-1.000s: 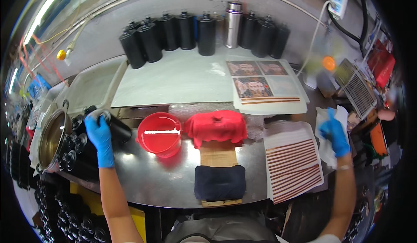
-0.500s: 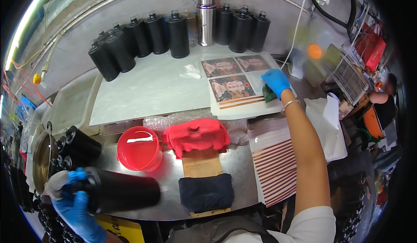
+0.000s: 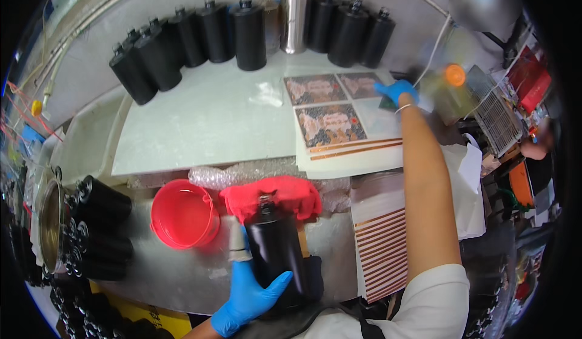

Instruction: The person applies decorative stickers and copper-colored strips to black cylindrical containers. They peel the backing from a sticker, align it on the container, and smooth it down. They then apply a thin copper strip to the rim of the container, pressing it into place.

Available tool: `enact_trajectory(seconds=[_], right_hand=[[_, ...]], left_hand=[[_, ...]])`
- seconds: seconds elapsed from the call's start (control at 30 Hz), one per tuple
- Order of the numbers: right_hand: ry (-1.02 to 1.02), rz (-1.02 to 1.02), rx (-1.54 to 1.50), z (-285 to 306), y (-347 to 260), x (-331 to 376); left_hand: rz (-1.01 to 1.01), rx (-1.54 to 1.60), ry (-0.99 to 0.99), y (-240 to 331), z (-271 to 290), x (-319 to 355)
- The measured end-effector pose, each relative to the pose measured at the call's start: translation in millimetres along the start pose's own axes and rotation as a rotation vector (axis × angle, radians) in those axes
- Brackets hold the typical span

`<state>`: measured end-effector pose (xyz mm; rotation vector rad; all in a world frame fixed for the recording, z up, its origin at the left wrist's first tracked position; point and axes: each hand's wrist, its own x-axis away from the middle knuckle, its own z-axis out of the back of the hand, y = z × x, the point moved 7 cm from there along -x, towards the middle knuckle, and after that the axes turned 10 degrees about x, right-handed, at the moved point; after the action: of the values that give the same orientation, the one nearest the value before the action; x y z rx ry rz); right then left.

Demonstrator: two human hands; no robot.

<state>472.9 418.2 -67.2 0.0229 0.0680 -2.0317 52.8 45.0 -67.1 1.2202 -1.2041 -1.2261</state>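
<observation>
My left hand [image 3: 251,293], in a blue glove with a whitish wrap on one finger, is closed around a black bottle [image 3: 276,254]. This bottle has a clear neck pointing away from me, and covers much of a dark folded cloth [image 3: 314,276]; its neck overlaps a red cloth [image 3: 297,194]. Far to the right, my gloved right hand [image 3: 397,91] is over printed decal sheets [image 3: 332,125], near the upper right one. A small dark green thing [image 3: 386,103] shows under its fingers, partly hidden and too blurred to name.
Black bottles [image 3: 248,36] line the wall beside a steel flask [image 3: 296,17]. A red bucket [image 3: 185,214] with liquid stands left of the red cloth. More black bottles [image 3: 100,199] lie at left near a metal pot [image 3: 51,224]. Striped sheets [image 3: 382,248] lie under my right forearm.
My left hand has brought the bottle from the lower left to the middle, turning its neck away from me. My right hand has moved farther up the sheets, the green thing moving with it.
</observation>
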Motion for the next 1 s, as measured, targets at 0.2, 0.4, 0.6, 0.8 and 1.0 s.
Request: enact_trajectory(seconds=[0.2,0.4,0.6,0.8,1.0], right_hand=[[-0.185,0.103,0.026,-34.7,35.3,-53.1],[0.105,-0.187,-0.009,-9.8,42.5,-41.1],[0.383,-0.082,0.152,40.8,4.7,16.2],[0.642,0.386,-0.201,118.0,-38.3,109.0],[0.397,0.803,-0.78,154.1,-57.7,246.9]], left_hand=[[0.23,-0.083,-0.104,-32.5,-2.2,-0.3],[0.121,0.08,-0.065,-30.4,5.2,-1.6],[0.265,0.078,-0.02,-21.6,-1.2,-3.8],[0.157,0.153,-0.064,-32.7,-4.5,6.0],[0.178,0.351,-0.124,-39.0,-4.3,7.8]])
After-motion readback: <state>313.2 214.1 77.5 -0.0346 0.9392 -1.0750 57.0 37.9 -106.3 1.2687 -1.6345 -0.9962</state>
